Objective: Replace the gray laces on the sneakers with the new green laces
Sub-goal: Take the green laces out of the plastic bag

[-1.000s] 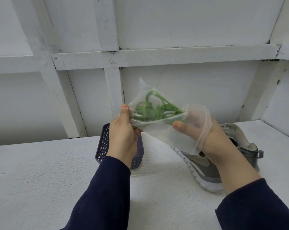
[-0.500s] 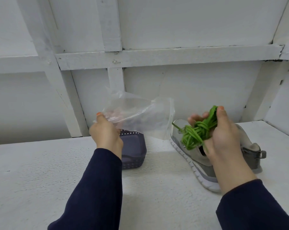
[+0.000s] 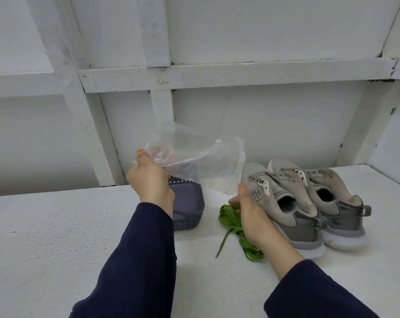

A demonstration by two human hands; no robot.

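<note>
Currently, head view: left hand pinches the empty plastic bag aloft over a purple basket. Right hand lies on the green laces, bundled on the bench just beside the near sneaker; whether its fingers grip or merely touch, cannot tell. Best: shed bag, untangle bundle fully before threading. Bench white, rough; white panelled wall behind.

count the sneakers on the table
2: one gray sneaker right of the right hand and green laces, the second gray sneaker beside it, farther right; none seems hidden.

Two sneakers, perhaps one lace bundle
</note>
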